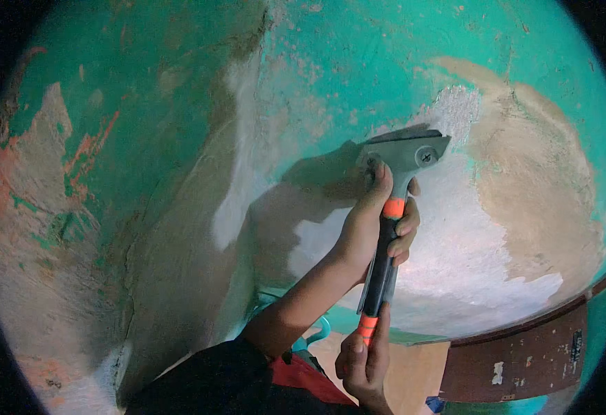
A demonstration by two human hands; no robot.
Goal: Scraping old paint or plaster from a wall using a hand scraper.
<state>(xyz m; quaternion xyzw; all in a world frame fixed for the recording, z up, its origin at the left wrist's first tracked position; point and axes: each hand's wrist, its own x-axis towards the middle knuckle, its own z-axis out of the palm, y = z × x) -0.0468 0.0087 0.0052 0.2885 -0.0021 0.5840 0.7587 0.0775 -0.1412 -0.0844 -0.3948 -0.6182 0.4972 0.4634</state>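
Note:
A wide-blade scraper (407,148) with a grey metal head, two screws and a black and orange handle is held against a wall. My left hand (381,223) grips its upper handle, the thumb on the head near one screw and the fingers wrapped round the other side. Lower down, my right hand (365,358) grips the orange end of the handle. The blade edge lies at or close to the wall (365,67), which has turquoise paint. Beside the blade are a rough whitish patch (456,111) and a bare tan patch (536,155).
A wall corner (256,93) runs down left of the scraper, and the left wall (142,78) has green paint with worn plaster. Brown boards (521,358) with chipped spots stand at the lower right. A turquoise curved object (321,332) shows behind the left forearm.

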